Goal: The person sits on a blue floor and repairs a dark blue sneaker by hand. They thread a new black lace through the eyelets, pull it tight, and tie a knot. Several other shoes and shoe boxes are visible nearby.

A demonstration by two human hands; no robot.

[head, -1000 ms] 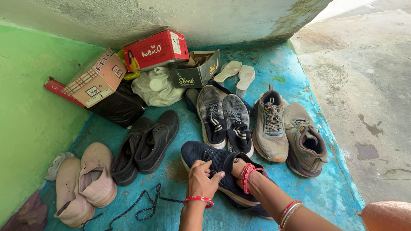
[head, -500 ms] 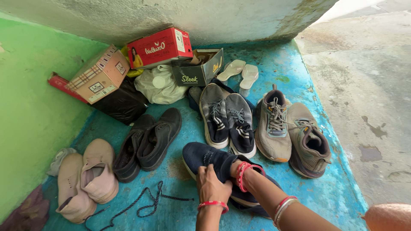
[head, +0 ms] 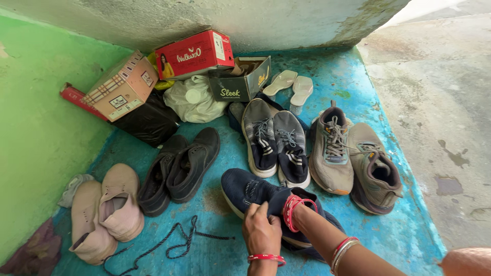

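- Compared with a second ago, the left hand [head: 262, 232] sits a little lower and closer to the bottom edge of the frame, now pressed onto the tongue area of the navy sneaker [head: 250, 191]; the work has stayed on this one shoe.
- The right hand [head: 286, 202] is pushed inside the shoe's opening, so its fingers are hidden and how far they are spread cannot be told. Red bangles circle both wrists.
- The left fingers are curled shut over the soft fabric upper near the eyelets.
- The navy sneaker lies in the lower centre of the frame on the blue painted floor [head: 353, 76], toe pointing upper left, knit-textured and laceless at the visible part.
- A dark braided shoelace [head: 176, 245] lies loose and looped on the floor at lower left, apart from the shoe.
- Nearby are a grey striped pair [head: 276, 143], a tan mesh pair [head: 353, 158] and cardboard shoe boxes [head: 153, 71] at upper left.
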